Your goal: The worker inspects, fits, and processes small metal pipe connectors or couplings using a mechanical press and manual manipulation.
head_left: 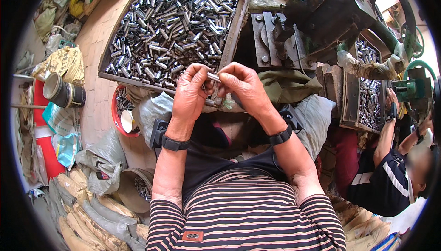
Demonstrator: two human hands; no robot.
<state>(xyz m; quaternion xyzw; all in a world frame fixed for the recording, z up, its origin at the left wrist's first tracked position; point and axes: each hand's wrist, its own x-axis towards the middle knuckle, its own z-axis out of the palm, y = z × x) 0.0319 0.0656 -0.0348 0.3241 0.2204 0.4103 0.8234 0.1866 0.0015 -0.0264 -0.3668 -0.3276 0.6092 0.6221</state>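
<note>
A short, shiny metal tube (pixel 213 77) lies between my two hands, just over the near right corner of a wooden tray (pixel 235 30). My left hand (pixel 190 92) is closed, its thumb and forefinger pinching the tube's left end. At the other end, my right hand (pixel 248 88) grips it with thumb and fingertips. Something metallic shows below the tube near the left fingers, but I cannot make out whether it is held. Loose metal tubes (pixel 174 30) of the same kind fill the tray in a heap. The inner fingers of both hands are partly hidden.
A dark metal machine (pixel 281 39) stands right of the tray, with olive cloth (pixel 289 85) before it. Left of my knees are a red tub (pixel 115 113) and a bucket (pixel 131 186) of metal pieces. A co-worker (pixel 381 177) sits at right by another tube-filled box (pixel 351 101).
</note>
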